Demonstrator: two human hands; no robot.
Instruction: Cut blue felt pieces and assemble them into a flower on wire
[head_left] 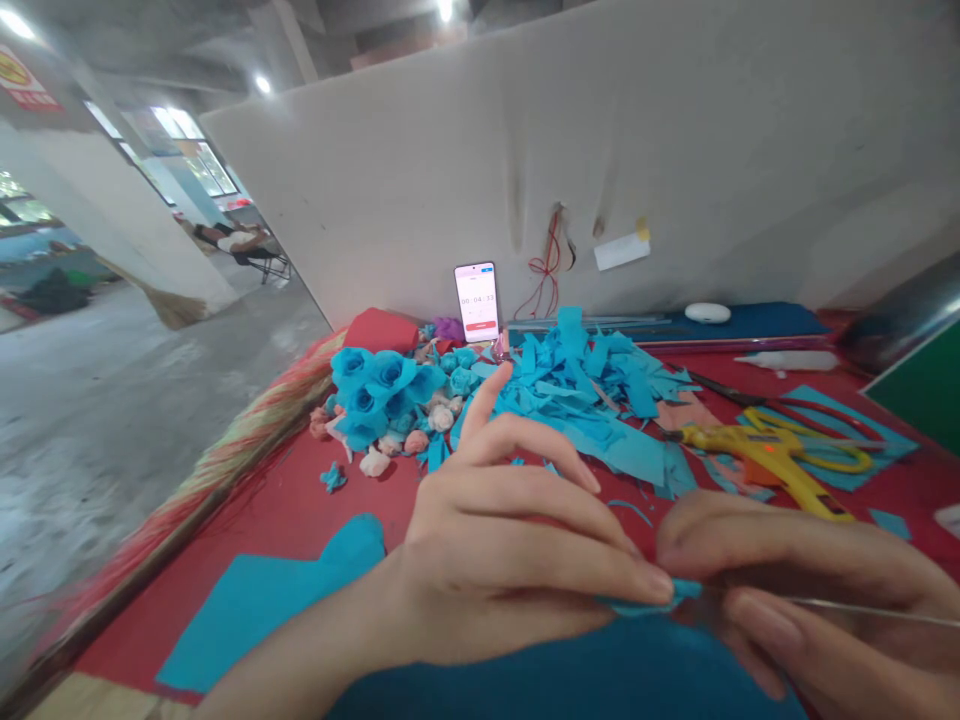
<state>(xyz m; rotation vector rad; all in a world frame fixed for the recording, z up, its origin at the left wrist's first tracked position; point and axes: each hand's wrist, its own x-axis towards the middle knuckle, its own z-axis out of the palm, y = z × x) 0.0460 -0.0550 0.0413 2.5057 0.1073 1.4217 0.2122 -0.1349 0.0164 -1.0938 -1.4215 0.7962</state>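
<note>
My left hand [517, 535] is pinched on a small blue crepe-paper piece [686, 590], its thumb hidden and index finger raised. Close beside it on the right, my right hand [840, 580] has thumb and fingers closed on a thin wire [877, 609], which runs out toward the right edge. The blue piece lies between both hands' fingertips; whether the wire is joined to it I cannot tell. Below the hands spreads a dark blue surface [570, 670]. Left of my forearm lie cut blue paper sheets [247, 610].
Finished-looking blue paper flowers [382, 385] and a heap of blue paper scraps [585, 375] cover the red table [292, 520]. A yellow glue gun [780, 460] and scissors [817, 415] lie right. A phone [478, 302] leans on the back panel [420, 170].
</note>
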